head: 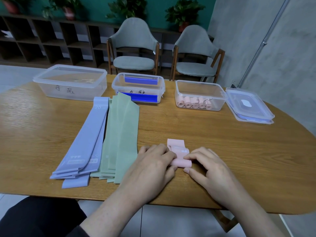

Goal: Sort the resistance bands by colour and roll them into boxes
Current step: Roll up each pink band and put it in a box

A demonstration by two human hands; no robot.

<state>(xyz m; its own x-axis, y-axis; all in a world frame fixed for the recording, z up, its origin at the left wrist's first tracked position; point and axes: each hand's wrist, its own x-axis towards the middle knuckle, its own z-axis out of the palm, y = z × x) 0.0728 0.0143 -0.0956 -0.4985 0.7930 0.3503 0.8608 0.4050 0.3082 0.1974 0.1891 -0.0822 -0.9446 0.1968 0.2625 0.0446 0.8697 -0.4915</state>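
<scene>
Low in the frame, just right of centre, both hands work a soft, matte pink resistance band [181,157] lying on the oval wood-grain desk [222,134]. The left hand [152,165] curls its fingers over the rolled left end, and the right hand [207,165] pinches the right end between thumb and bent fingers; each grip is closed on the roll. The near part of the band is wound into a tight cylinder, with a short flat tail lying beyond it.

Left of the hands lie fanned flat strips: smooth lavender-blue bands [85,142] and, just beside them, sage-green bands [121,134].

Across the upper middle stand three clear plastic rectangular boxes: a lidded one with handwritten marks [71,82] at left, one with blue clip latches [138,88] in the centre, and an open one [200,94] at right holding small pink rolls [195,103]. Stacked clear lids [248,105] lie beside it.
</scene>
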